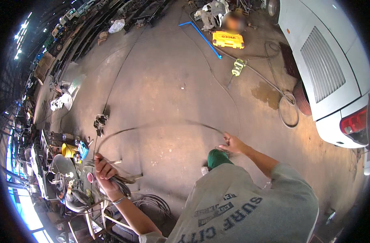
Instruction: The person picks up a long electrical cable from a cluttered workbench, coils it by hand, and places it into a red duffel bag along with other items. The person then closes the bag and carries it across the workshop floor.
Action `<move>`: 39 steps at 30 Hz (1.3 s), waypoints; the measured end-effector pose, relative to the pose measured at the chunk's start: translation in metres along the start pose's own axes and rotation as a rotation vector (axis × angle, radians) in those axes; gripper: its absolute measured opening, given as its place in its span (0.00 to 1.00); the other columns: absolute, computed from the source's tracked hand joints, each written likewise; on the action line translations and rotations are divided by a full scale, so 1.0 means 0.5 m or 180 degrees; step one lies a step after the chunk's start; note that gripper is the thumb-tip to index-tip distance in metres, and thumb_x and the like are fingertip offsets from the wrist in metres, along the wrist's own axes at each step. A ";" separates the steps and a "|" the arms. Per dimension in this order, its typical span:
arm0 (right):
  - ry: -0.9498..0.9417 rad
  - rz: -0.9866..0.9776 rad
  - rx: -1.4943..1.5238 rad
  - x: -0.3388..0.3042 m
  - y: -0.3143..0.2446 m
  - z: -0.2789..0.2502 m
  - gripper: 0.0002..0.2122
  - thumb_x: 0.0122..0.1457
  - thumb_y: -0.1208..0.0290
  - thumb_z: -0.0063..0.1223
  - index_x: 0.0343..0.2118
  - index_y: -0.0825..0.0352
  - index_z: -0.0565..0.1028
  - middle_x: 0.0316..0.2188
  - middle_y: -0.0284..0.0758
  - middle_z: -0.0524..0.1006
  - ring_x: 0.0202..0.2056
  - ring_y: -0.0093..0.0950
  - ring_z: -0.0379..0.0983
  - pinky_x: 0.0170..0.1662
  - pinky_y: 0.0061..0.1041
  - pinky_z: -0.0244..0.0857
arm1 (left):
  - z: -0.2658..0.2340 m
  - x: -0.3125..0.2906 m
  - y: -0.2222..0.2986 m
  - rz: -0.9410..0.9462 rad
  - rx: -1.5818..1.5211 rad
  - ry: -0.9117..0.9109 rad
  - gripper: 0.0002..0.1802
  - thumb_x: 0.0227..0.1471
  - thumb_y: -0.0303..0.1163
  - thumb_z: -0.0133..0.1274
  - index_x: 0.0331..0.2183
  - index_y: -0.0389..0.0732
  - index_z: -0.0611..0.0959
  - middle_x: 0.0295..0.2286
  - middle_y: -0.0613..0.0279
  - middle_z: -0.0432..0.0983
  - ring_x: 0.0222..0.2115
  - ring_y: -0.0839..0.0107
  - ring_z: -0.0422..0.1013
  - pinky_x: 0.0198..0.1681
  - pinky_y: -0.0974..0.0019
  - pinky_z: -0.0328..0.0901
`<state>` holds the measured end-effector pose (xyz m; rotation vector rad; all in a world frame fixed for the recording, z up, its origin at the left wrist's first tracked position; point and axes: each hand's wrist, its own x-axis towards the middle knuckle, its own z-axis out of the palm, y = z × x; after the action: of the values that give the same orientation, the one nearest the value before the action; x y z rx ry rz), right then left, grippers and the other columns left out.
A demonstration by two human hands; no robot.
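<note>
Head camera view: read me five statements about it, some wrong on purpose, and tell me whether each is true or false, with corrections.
1. A cable arcs between the left hand and the right hand. True.
2. The right hand is empty. False: it holds the cable.
3. A blue bar lies on the floor near a yellow case. True.
4. The white vehicle stands at the picture's left. False: it stands at the right.
5. The bucket is red. False: it is yellow.
</note>
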<state>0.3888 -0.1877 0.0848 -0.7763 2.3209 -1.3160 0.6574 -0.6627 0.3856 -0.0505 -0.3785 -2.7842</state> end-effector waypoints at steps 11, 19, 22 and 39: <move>-0.2369 -0.1818 -0.1594 0.366 -0.635 -0.056 0.13 0.66 0.56 0.51 0.38 0.61 0.80 0.30 0.42 0.79 0.32 0.44 0.80 0.34 0.45 0.72 | -0.111 0.279 -0.069 0.0192 0.1413 0.1508 0.18 0.68 0.31 0.44 0.55 0.36 0.76 0.23 0.74 0.68 0.14 0.89 0.57 0.14 0.82 0.53; -0.2054 -0.3098 -0.0118 0.736 -0.830 -0.084 0.11 0.56 0.61 0.65 0.40 0.57 0.82 0.29 0.33 0.79 0.29 0.37 0.79 0.32 0.37 0.70 | -0.024 0.458 -0.034 -0.0845 0.2530 0.0795 0.18 0.70 0.37 0.42 0.43 0.29 0.76 0.34 0.39 0.81 0.30 0.54 0.82 0.33 0.57 0.78; -0.1721 -0.3278 0.0328 0.845 -0.834 -0.022 0.13 0.53 0.59 0.69 0.39 0.57 0.82 0.26 0.31 0.78 0.27 0.35 0.77 0.30 0.34 0.68 | -0.035 0.507 -0.018 -0.0824 0.2797 0.0899 0.25 0.70 0.46 0.43 0.36 0.29 0.77 0.23 0.48 0.79 0.21 0.60 0.79 0.27 0.59 0.75; -0.2592 -0.0136 0.3031 1.240 -0.495 0.533 0.25 0.60 0.61 0.67 0.55 0.67 0.71 0.45 0.30 0.75 0.46 0.23 0.70 0.47 0.26 0.68 | -0.204 0.935 0.181 -0.1661 -0.1832 -0.1486 0.24 0.71 0.48 0.41 0.23 0.47 0.71 0.09 0.75 0.68 0.08 0.81 0.62 0.11 0.74 0.61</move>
<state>0.1202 -0.8519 0.1404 -0.7880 0.8994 -1.5060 0.2460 -0.9208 0.3468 -0.8550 0.3801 -3.2773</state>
